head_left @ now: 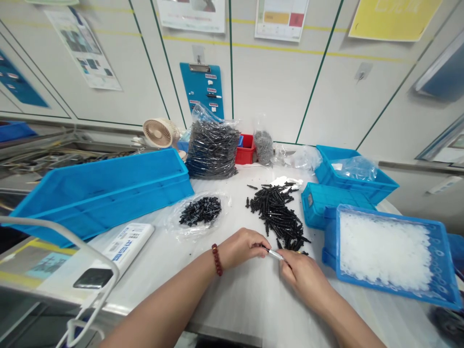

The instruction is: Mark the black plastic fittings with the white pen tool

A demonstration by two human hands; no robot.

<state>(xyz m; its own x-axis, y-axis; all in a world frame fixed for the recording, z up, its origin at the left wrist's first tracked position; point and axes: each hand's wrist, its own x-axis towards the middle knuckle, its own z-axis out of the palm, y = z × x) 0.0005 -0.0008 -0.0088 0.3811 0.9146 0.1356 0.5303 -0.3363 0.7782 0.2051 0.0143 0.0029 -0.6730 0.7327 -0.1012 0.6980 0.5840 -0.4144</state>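
Note:
Above the front of the table, my left hand (250, 243) and my right hand (300, 271) meet at a slim, pen-like piece (275, 254) with a pale barrel and a dark end. The fingertips of my left hand pinch the dark end. My right hand is closed around the other end, which its fingers hide. Just beyond my hands lies a loose pile of black pen-shaped parts (277, 212). Short black parts with pale rings (200, 211) fill an open clear plastic bag (174, 227) beyond my left hand.
On the right, a tilted blue bin (444, 270) of small white pieces (384, 251) leans on a teal box (339, 198). At left are a long blue bin (108, 188) and a white box (132, 246). A full bag of dark parts (212, 150) stands behind.

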